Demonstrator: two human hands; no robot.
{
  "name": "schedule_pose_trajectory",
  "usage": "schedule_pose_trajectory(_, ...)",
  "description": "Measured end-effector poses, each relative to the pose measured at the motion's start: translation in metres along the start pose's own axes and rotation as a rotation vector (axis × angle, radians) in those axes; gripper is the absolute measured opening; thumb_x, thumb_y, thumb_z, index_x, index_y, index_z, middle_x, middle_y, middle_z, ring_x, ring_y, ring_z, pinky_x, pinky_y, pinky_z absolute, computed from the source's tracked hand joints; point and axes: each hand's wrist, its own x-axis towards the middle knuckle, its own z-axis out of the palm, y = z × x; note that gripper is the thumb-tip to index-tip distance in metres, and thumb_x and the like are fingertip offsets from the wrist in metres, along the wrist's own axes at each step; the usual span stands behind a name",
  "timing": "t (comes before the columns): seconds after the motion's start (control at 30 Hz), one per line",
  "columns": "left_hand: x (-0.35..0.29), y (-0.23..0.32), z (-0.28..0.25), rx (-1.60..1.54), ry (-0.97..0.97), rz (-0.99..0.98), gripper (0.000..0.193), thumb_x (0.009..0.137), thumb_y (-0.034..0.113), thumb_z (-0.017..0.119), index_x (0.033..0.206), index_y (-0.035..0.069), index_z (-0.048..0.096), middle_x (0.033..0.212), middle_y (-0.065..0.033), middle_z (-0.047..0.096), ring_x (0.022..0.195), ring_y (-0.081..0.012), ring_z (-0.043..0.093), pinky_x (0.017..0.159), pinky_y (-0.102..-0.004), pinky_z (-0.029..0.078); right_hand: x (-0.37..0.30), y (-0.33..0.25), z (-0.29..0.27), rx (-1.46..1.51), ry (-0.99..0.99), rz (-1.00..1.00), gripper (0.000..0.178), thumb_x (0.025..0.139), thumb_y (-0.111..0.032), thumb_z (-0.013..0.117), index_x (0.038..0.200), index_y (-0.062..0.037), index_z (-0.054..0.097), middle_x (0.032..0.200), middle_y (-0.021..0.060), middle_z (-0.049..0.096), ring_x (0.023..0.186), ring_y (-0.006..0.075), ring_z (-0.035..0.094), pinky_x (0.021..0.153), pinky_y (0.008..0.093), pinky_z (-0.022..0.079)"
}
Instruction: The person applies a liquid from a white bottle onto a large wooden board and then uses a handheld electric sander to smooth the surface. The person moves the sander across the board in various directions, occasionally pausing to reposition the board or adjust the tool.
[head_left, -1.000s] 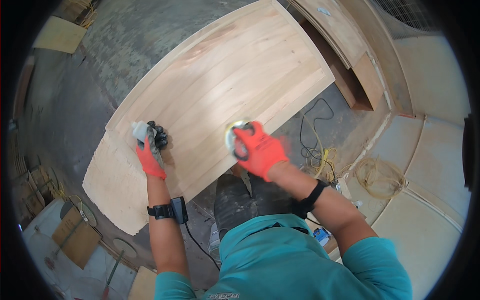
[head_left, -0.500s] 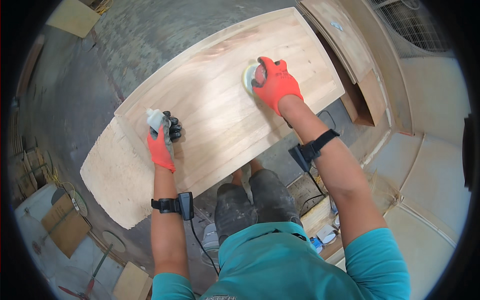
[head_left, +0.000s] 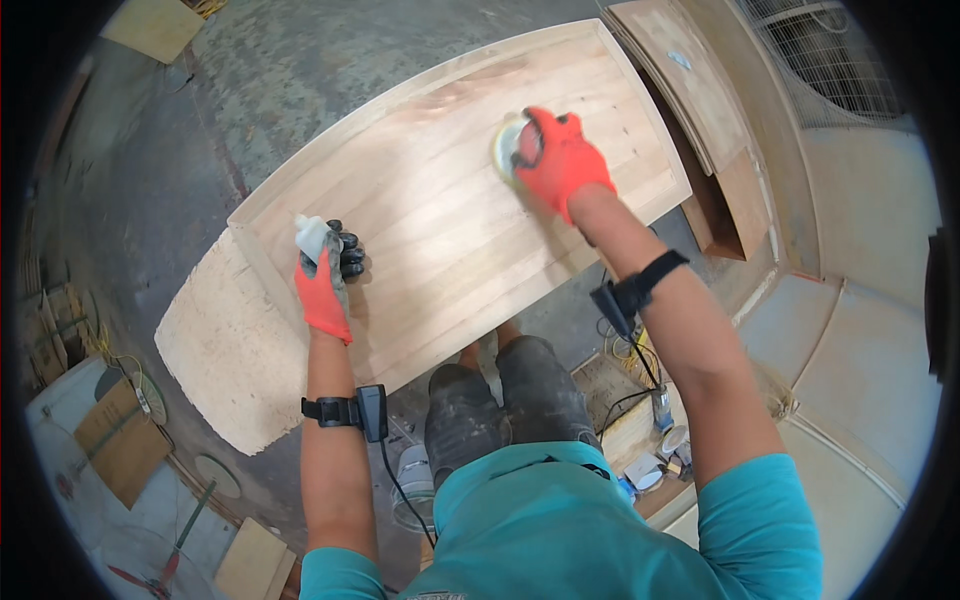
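My left hand (head_left: pixel 327 285), in a red glove with dark grey fingers, is closed round a small white squeeze bottle (head_left: pixel 311 236) over the left part of a pale wooden panel (head_left: pixel 420 220). The bottle's tip points up and away. On the panel's right half, my right hand (head_left: pixel 565 160), in a matching glove, grips a round sanding pad (head_left: pixel 507 152) with a pale yellowish rim and a red top. The pad lies against the wood, partly covered by my fingers. A raised rim runs along the panel's far edge.
Under the panel's left end, a rough-edged wooden sheet (head_left: pixel 225 350) sticks out. Stacked boards (head_left: pixel 690 75) stand beyond its right end, near a caged fan (head_left: pixel 835 60). A clear bucket (head_left: pixel 412 500) sits near my legs; small containers (head_left: pixel 645 472) lie right of them.
My right hand and the pad have slid slightly to the right over the panel. My left hand stays in about the same place with the bottle.
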Motion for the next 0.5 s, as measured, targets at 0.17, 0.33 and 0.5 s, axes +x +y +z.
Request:
schedule_pose_trajectory(0.17,-0.005,0.003,0.003,0.002,0.036,0.005,0.026,0.101,0.018,0.065,0.119,0.0,0.063,0.09,-0.006,0.067,0.068,-0.0116,0.063,0.059,-0.024,0.051,-0.002,0.015,-0.001,0.043,0.065,0.087,0.066,0.086,-0.036,0.071,0.146,-0.025,0.046,0.142,0.02,0.045,0.116,0.0392,0.062,0.097,0.0456,0.053)
schedule_pose_trajectory(0.33,-0.003,0.003,0.0,-0.063,0.013,-0.006,0.028,0.102,0.019,0.064,0.12,-0.002,0.062,0.088,-0.0068,0.065,0.07,-0.0121,0.061,0.059,-0.0236,0.049,-0.07,-0.036,0.039,0.066,-0.129,-0.179,0.059,0.089,-0.035,0.065,0.145,-0.0279,0.049,0.143,0.0199,0.044,0.118,0.0373,0.061,0.097,0.045,0.053)
schedule_pose_trajectory(0.5,-0.003,0.009,0.0,-0.082,0.021,-0.047,0.03,0.102,0.02,0.064,0.12,-0.003,0.06,0.085,-0.0071,0.064,0.066,-0.0123,0.061,0.055,-0.0233,0.047,-0.052,-0.118,0.043,0.071,-0.206,-0.354,0.063,0.086,-0.027,0.072,0.144,-0.0264,0.048,0.141,0.0191,0.046,0.114,0.0383,0.063,0.094,0.0447,0.055)
